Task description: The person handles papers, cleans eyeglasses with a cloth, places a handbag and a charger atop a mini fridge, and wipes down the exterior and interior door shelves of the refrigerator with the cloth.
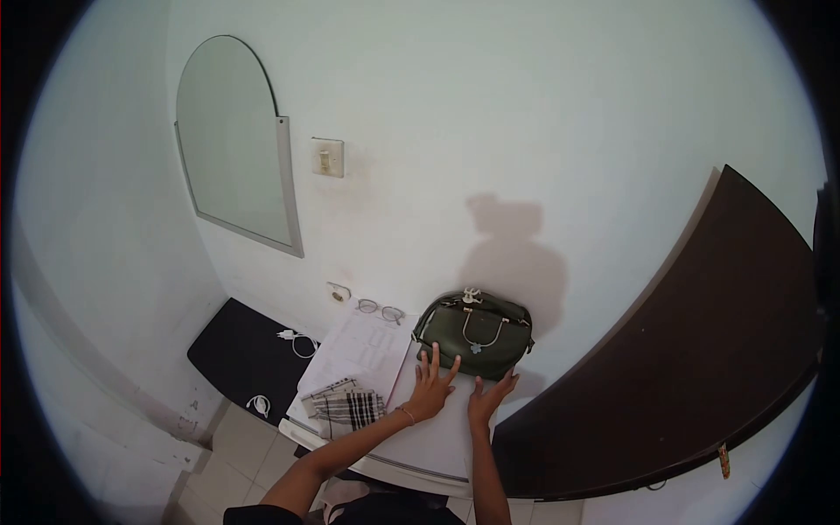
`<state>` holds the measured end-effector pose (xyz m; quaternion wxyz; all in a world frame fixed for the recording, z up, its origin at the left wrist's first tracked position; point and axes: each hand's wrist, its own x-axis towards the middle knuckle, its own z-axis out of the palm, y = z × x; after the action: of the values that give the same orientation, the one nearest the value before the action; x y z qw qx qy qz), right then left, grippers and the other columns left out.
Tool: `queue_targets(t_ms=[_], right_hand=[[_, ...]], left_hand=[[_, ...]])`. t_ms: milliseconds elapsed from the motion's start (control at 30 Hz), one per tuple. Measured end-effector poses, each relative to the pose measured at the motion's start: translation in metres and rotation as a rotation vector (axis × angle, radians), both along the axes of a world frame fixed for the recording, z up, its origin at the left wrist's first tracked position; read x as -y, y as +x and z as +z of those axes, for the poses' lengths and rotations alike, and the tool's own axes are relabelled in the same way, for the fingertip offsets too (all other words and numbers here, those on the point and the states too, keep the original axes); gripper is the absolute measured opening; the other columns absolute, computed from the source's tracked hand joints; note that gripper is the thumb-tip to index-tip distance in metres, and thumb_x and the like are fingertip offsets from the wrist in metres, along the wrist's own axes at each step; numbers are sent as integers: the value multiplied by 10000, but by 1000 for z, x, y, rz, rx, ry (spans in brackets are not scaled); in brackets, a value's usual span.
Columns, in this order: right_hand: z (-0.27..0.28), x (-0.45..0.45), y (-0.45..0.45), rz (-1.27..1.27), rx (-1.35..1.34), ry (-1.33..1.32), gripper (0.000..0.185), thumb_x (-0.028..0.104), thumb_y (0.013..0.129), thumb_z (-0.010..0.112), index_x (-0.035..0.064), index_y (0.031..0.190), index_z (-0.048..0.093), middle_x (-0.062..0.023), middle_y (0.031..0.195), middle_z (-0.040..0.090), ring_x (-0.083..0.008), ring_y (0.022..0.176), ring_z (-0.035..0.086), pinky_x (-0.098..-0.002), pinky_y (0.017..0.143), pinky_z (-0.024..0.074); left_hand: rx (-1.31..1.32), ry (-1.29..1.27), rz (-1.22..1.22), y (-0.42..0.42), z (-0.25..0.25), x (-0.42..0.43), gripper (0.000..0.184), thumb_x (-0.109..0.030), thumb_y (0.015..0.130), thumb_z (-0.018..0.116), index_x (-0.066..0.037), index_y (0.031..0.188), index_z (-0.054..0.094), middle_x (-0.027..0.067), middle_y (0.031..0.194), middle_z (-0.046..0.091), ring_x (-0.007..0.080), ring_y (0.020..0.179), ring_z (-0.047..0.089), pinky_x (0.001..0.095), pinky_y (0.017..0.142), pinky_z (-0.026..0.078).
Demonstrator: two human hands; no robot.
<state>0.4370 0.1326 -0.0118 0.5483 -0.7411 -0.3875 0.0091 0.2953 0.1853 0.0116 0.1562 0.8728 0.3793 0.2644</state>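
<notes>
A dark green handbag (pixel 455 339) with a metal ring handle and small charms stands against the wall on a white surface (pixel 429 446). My left hand (pixel 430 385) is spread at the bag's lower left front, its fingertips at the bag's edge. At the lower right front, my right hand (pixel 488 401) has its fingers apart, with the fingertips by the bag's bottom edge. Neither hand has closed on anything. Left of my left hand lies a folded black-and-white checked cloth (pixel 350 409), partly over printed papers (pixel 354 346). Eyeglasses (pixel 381 311) rest at the papers' top edge.
A black table (pixel 236 363) with a white cable and plug (pixel 302 343) stands at the left. On the wall are an arched mirror (pixel 232 144), a switch (pixel 328 158) and a socket (pixel 339 293). A large dark brown panel (pixel 691 367) rises at the right.
</notes>
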Motion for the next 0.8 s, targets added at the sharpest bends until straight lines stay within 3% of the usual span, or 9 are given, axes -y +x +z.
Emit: queue_targets(t_ms=[133,333,367,400,467,500,600,733,800], right_hand=[[-3,-2,-1,-20,14,36,819,85,894,709,-28,1538,215,-360,1577,146,-497,1489,146,-534,1199,189],[-28,-8,10,-10,102,113,789,364,980,619,-19,1545,222,-346,1580,177,-493,1490,153,-557,1194,175],[-29,-8,11,-15,110,95,791,368,981,619,-20,1544,222,-349,1580,174,-494,1491,151,-557,1193,180],[-31,-8,15,-28,119,77,793,372,981,619,-21,1543,221,-351,1579,171,-494,1491,149,-558,1191,185],[-30,-8,19,11,144,79,799,346,978,626,-18,1552,207,-357,1583,152,-499,1490,145,-558,1191,185],[-31,-5,20,12,168,81,806,321,975,634,-15,1560,192,-363,1586,133,-504,1489,141,-559,1191,185],[-31,-1,25,58,144,31,830,289,973,633,-6,1580,151,-372,1593,91,-514,1489,126,-550,1197,169],[-35,4,27,47,123,-82,807,157,971,617,18,1594,123,-374,1601,44,-504,1498,105,-521,1205,168],[-45,7,28,32,127,-106,812,131,967,631,3,1588,124,-371,1603,32,-500,1496,125,-515,1201,215]], left_hand=[[-35,0,20,10,-5,-1,818,-206,951,654,-252,1612,174,371,1591,-135,704,1399,54,762,1037,289],[86,-27,41,1,5,15,759,-130,968,614,-250,1607,222,357,1601,-141,678,1418,71,743,1068,261],[79,-89,58,-5,18,24,743,-101,982,588,-259,1608,222,358,1601,-136,613,1459,83,644,1129,277],[84,-90,99,-14,26,31,743,-101,982,588,-259,1608,222,358,1601,-136,613,1459,83,644,1129,277],[427,-142,-29,-35,38,47,735,-72,981,569,-266,1607,235,360,1606,-106,555,1468,189,522,1149,323],[437,-52,53,-49,47,58,662,-65,993,555,-236,1584,313,319,1632,-10,479,1477,253,422,1157,343],[567,-179,98,-115,74,87,591,-65,994,553,-184,1550,389,241,1635,171,434,1457,329,440,1155,349],[715,168,448,-217,86,118,282,-33,968,580,-84,1238,644,153,1393,570,366,1405,433,457,1144,355],[696,93,799,-266,79,134,161,-21,952,603,-68,1091,667,123,1307,632,363,1375,469,460,1127,377]])
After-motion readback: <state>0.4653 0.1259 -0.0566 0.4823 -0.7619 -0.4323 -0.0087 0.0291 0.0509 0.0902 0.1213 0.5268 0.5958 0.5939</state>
